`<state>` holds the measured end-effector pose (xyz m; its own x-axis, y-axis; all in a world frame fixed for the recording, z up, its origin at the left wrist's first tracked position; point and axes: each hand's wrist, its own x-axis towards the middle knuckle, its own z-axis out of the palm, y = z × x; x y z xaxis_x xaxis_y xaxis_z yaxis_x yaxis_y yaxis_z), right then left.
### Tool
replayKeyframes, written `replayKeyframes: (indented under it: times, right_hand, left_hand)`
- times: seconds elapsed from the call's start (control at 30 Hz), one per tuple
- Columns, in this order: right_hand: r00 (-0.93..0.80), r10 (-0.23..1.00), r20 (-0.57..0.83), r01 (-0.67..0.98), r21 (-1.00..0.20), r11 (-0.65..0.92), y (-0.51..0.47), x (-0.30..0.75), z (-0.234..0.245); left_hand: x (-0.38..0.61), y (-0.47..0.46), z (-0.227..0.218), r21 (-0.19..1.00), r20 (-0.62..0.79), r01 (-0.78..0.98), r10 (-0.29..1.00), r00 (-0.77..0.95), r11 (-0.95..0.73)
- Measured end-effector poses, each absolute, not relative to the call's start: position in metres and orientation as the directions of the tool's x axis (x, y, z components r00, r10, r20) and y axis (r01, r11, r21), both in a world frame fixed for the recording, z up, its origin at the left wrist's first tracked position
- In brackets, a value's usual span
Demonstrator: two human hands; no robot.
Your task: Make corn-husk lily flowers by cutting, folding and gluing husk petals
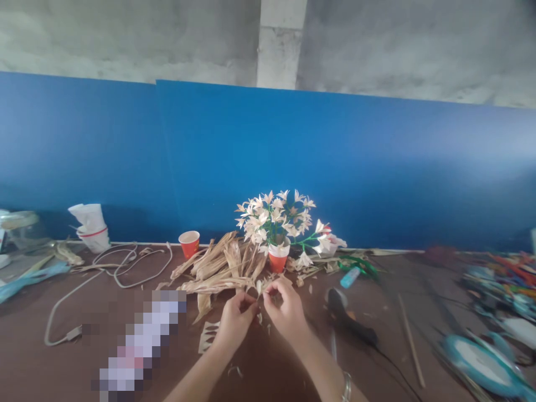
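Observation:
My left hand (234, 322) and my right hand (285, 310) meet over the brown table (84, 363), fingers pinched together on a small pale strip of dried husk (260, 289) between them. Just beyond lies a pile of dried corn husks (221, 268). Behind it an orange paper cup (278, 258) holds a bunch of white husk flowers (276, 215) on green stems. A cut husk piece (208, 336) lies left of my left wrist.
A second orange cup (189, 243), white cable (125, 268) and stacked white cups (92, 226) sit at the left. A black glue gun (347, 321), a thin wooden stick (410, 340) and a blurred heap of coloured materials (502, 296) lie at the right. A blue board (335, 167) backs the table.

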<state>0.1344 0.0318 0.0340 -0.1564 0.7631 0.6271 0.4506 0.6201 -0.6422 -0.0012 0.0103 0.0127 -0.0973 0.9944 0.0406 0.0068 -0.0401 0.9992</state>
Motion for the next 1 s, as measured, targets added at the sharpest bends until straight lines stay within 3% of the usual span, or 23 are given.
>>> replayKeyframes:
  times: [0.6,0.77,1.0]
  right_hand:
    - [-0.204,0.713,0.671,0.548,-0.525,0.651,0.031,0.136,0.033]
    - [-0.148,0.777,0.611,0.444,-0.661,0.605,0.028,0.136,0.035]
    - [-0.030,0.948,0.317,0.147,-0.937,0.318,0.034,0.135,0.039]
  left_hand:
    - [0.000,0.009,0.013,0.999,0.042,0.009,0.996,-0.074,-0.041]
    - [-0.001,0.009,0.017,0.999,0.030,-0.029,0.993,-0.110,-0.034]
    - [0.001,0.008,0.023,0.994,0.096,-0.031,0.987,-0.127,-0.100]
